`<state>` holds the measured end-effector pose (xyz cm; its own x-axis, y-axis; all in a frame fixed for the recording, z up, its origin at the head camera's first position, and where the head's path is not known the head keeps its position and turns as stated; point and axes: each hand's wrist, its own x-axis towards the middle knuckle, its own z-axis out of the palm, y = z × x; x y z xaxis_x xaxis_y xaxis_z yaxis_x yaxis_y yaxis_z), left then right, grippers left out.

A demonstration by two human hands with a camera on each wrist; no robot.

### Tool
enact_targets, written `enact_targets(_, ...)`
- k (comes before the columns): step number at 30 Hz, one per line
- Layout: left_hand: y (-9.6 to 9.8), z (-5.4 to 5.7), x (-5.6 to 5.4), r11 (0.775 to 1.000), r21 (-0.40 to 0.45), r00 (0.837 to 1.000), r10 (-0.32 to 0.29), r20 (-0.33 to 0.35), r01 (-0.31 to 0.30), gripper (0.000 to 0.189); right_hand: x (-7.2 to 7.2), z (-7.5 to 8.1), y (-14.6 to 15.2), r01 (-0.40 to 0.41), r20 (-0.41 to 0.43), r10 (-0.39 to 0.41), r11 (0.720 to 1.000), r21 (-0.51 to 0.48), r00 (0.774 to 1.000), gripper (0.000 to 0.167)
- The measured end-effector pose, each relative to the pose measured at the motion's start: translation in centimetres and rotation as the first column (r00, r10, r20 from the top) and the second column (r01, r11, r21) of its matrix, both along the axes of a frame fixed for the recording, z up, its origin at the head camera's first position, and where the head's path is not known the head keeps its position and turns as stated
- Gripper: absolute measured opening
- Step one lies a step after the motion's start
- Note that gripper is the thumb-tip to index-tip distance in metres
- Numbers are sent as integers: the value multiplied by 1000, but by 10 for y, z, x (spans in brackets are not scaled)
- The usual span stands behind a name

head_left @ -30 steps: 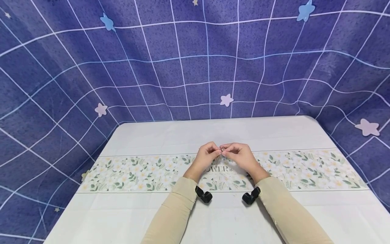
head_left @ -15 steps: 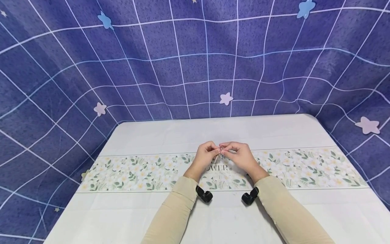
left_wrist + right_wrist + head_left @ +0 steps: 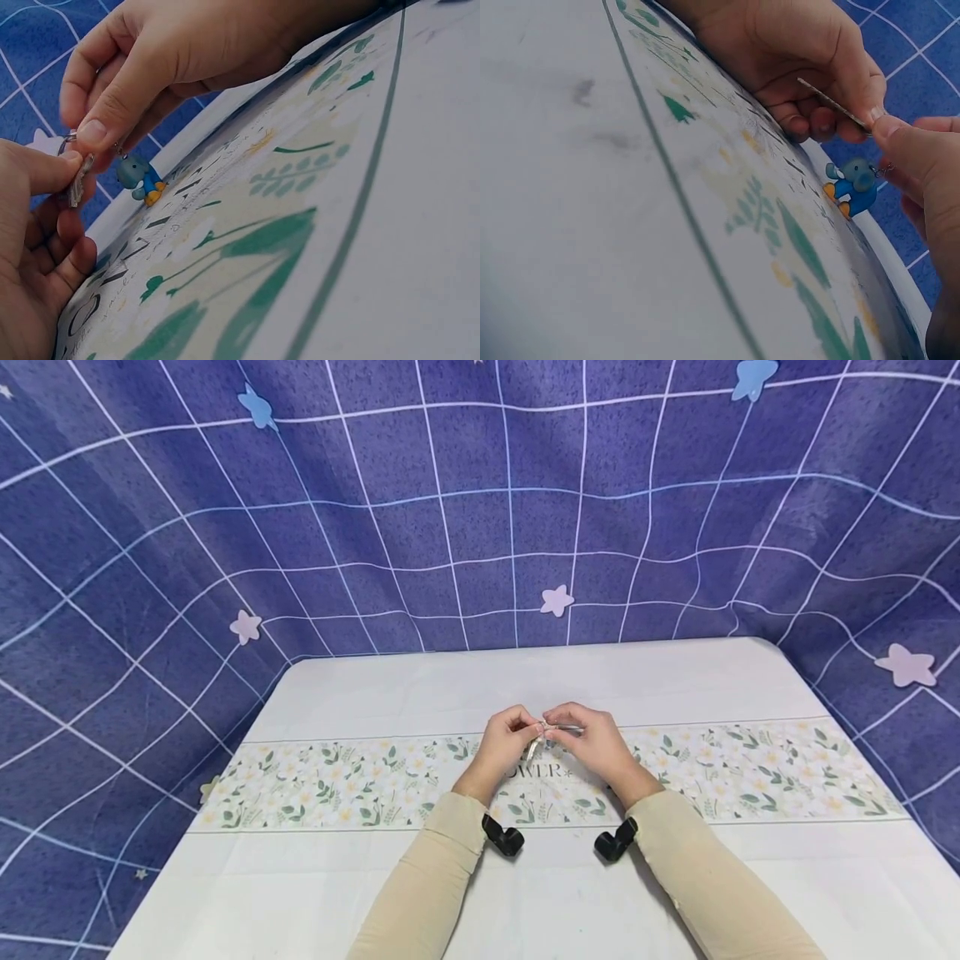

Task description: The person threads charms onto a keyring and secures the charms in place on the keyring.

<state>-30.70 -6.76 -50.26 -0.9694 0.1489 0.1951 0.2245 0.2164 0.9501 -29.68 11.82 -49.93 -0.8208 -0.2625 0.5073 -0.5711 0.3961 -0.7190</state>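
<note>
Fingers (image 3: pixel 564 713) parted wider now, the right hand (image 3: pixel 597 745) pinches an elephant keychain (image 3: pixel 133 172), left hand (image 3: pixel 501 747) a key (image 3: pixel 79 182), well inside table edges (image 3: pixel 480 657).

Passage: tabletop (image 3: pixel 247 877) lies open outside both sleeves (image 3: pixel 423 885), narrower between the wrist cameras (image 3: pixel 510 842). Obstacles: left hand (image 3: pixel 504 747) and right hand (image 3: pixel 595 745) meet mid-table; elephant charm (image 3: pixel 141 178) hangs beside them; blue curtain (image 3: pixel 412 543) closes off the far side.

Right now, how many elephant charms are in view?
1: the elephant charm hangs just below the right hand, near the left hand; either hand could hide another.
</note>
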Motion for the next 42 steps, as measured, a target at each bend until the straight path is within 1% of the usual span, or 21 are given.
enact_targets(2, 0, 1, 0, 1000, -11, 1000, 13, -1, -13, 11, -1, 0, 2, -12, -36, 13, 999, 30, 999, 32)
enact_targets(4, 0, 1, -1, 999, -26, 1000, 29, -4, -29, 12, -2, 0, 4, -17, -75, 22, 998, 65, 997, 38)
enact_targets(6, 0, 1, -2, 998, -45, 999, 41, -6, -41, 13, -3, -1, 5, -17, -116, 29, 995, 100, 993, 39)
enact_targets(9, 0, 1, -3, 997, -58, 999, 48, -4, -48, 12, -4, -2, 7, -10, -173, 35, 990, 142, 984, 35)
enact_targets(13, -1, 1, -3, 997, -60, 999, 52, 6, -52, 12, -5, -2, 8, -9, -209, 41, 988, 151, 977, 33)
enact_targets(15, -1, 2, -2, 997, -55, 998, 54, 13, -53, 12, -5, -3, 8, -10, -205, 40, 989, 146, 978, 33)
enact_targets(21, 0, 2, -2, 997, -60, 998, 58, 17, -57, 13, -5, -3, 8, -2, -149, 23, 990, 139, 989, 32)
enact_targets(30, 0, 3, -1, 996, -73, 999, 43, 27, -41, 11, -4, -4, 7, 29, -160, -6, 989, 147, 987, 31)
enact_targets(42, -1, 1, -1, 995, -94, 999, 33, 22, -30, 12, -2, -2, 5, 29, -183, -5, 991, 127, 983, 27)
